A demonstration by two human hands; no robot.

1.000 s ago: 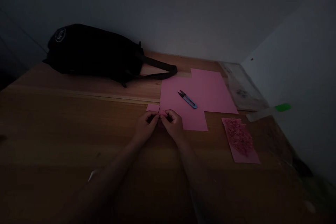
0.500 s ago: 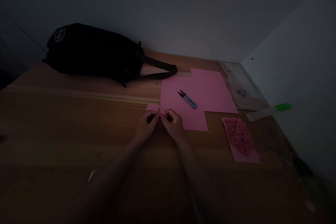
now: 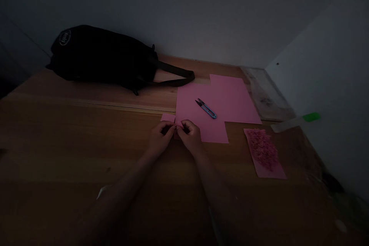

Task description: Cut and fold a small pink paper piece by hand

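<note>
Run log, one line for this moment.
left hand: pinching small pink paper; right hand: also pinching it; snips: on pink sheet; pink shreds: on card, far right

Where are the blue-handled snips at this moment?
In the head view, the blue-handled snips lie right of centre on a pink sheet, just beyond the right hand, with the black bag's strap farther back.

The wooden table (image 3: 86, 138) carries large pink paper (image 3: 233, 100). Left of the paper lie a black bag (image 3: 103, 57), farther back, and a small slip (image 3: 167, 117); right of it, clear plastic (image 3: 266, 94) and, nearer, a pink card (image 3: 272, 173).
</note>
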